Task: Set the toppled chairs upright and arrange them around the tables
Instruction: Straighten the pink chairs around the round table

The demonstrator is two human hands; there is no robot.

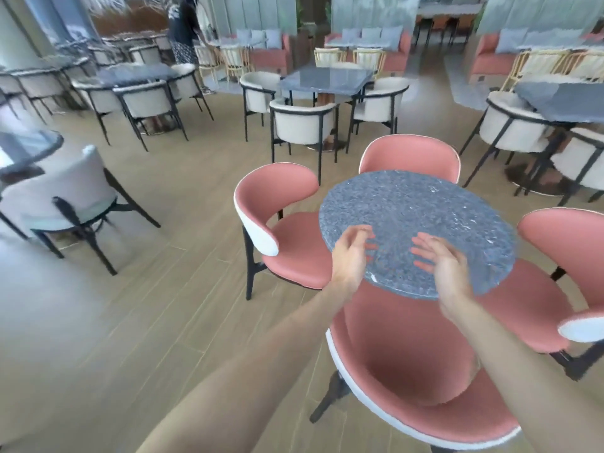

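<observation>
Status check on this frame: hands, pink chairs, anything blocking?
Left hand and right hand open, empty, above round table. Four pink chairs upright around it. Nothing in the way.

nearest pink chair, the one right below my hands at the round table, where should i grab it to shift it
Take the nearest pink chair by the top rim of its curved backrest, one hand on each side of the curve. Come from above and behind: it stands upright with its white-backed shell toward you and its seat facing the round table. Both the left hand and right hand hover open above it, so the grip is probably close.
</observation>
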